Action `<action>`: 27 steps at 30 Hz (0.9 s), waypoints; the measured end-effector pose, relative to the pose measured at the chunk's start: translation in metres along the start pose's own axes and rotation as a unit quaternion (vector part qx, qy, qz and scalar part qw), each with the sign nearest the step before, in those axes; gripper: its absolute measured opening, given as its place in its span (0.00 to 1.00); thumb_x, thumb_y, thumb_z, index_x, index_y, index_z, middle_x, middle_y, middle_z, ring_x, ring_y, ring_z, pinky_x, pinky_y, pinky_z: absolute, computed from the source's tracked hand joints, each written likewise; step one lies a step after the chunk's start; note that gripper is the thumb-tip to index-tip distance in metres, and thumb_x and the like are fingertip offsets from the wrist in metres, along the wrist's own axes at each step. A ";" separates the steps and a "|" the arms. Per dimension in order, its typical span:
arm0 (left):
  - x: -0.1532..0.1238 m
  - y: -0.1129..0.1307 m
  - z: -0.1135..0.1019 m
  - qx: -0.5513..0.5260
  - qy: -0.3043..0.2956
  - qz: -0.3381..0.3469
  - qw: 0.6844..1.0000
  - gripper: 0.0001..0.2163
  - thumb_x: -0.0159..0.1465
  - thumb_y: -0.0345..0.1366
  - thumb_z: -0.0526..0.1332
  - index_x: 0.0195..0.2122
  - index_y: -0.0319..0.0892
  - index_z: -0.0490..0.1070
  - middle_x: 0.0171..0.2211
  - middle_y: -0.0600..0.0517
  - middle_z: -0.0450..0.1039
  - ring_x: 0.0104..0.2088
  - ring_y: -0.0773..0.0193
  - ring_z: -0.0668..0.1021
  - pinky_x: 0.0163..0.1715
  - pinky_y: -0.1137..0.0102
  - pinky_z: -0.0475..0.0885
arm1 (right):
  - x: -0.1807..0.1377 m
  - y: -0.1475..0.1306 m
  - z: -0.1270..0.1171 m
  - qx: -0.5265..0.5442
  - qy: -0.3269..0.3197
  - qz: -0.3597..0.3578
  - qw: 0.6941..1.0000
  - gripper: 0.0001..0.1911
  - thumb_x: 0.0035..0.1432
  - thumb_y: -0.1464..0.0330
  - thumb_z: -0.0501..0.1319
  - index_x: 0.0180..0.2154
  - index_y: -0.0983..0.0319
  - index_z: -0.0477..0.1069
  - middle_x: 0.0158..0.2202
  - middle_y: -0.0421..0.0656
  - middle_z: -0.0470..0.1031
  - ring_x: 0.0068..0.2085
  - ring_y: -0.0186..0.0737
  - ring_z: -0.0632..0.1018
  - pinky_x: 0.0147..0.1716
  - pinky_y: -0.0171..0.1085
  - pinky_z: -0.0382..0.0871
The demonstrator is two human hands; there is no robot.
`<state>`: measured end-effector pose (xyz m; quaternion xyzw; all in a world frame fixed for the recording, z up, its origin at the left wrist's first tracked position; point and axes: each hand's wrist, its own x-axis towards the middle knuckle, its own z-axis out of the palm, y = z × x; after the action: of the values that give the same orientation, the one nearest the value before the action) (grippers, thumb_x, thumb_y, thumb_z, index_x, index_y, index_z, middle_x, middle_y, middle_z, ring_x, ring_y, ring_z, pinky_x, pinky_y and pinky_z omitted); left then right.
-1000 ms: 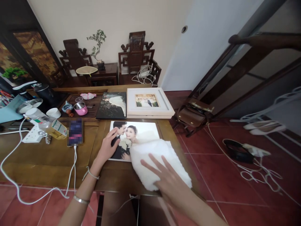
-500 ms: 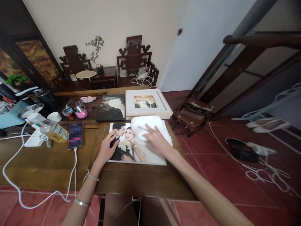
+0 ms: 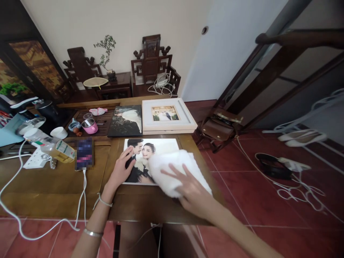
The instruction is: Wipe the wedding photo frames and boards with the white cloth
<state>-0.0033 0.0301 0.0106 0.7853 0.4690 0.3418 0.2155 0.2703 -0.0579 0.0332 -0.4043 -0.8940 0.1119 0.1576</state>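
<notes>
A large unframed wedding photo point(image 3: 158, 145) lies flat near the front right of the wooden table point(image 3: 48, 179). My left hand point(image 3: 121, 171) rests flat on the photo's left part, fingers spread, holding it down. My right hand point(image 3: 189, 191) lies on a white folded towel point(image 3: 174, 168), fingers stretched out, pressing it onto the photo's lower right part. The towel hides that corner of the photo.
Behind the photo lie a dark wedding print point(image 3: 126, 121) and a white framed picture point(image 3: 166, 116). To the left are a phone point(image 3: 84, 153) on a white cable, a bottle point(image 3: 57, 149), a power strip point(image 3: 34, 158), a pink cup point(image 3: 90, 126). A brown bag point(image 3: 217, 129) and cables lie on the red floor.
My right hand went with the towel up to the photo's far right corner, then came back down toward me to the near right part. My left hand stayed on the photo.
</notes>
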 end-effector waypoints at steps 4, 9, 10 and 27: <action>0.000 0.000 0.000 0.005 0.001 -0.005 1.000 0.19 0.65 0.38 0.54 0.57 0.44 0.64 0.61 0.48 0.60 0.62 0.59 0.62 0.62 0.58 0.57 | 0.058 0.045 -0.008 -0.017 0.011 0.058 0.998 0.21 0.41 0.82 0.52 0.36 0.65 0.75 0.60 0.50 0.61 0.64 0.59 0.54 0.58 0.66 0.45; -0.001 -0.002 0.002 0.005 0.019 -0.010 1.000 0.18 0.65 0.38 0.54 0.56 0.45 0.65 0.60 0.48 0.62 0.61 0.59 0.64 0.61 0.57 0.58 | 0.085 0.049 -0.008 -0.039 0.010 0.068 0.997 0.22 0.43 0.83 0.52 0.39 0.65 0.75 0.61 0.50 0.61 0.64 0.60 0.53 0.57 0.68 0.44; -0.001 -0.002 0.002 0.005 0.023 -0.011 1.000 0.18 0.64 0.38 0.54 0.56 0.45 0.65 0.60 0.48 0.62 0.60 0.58 0.64 0.60 0.57 0.59 | 0.079 0.042 -0.006 -0.035 0.003 0.058 0.998 0.22 0.43 0.83 0.52 0.38 0.65 0.76 0.61 0.49 0.61 0.64 0.60 0.53 0.57 0.68 0.43; 0.001 -0.003 0.001 0.003 0.008 0.002 1.000 0.18 0.65 0.39 0.54 0.56 0.44 0.66 0.60 0.47 0.61 0.62 0.59 0.62 0.61 0.58 0.57 | 0.067 0.014 -0.005 0.047 -0.005 0.040 0.998 0.22 0.44 0.81 0.50 0.39 0.63 0.74 0.57 0.49 0.66 0.64 0.52 0.54 0.61 0.62 0.39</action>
<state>-0.0036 0.0320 0.0081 0.7842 0.4700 0.3471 0.2089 0.2401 0.0023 0.0456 -0.4312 -0.8717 0.1618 0.1672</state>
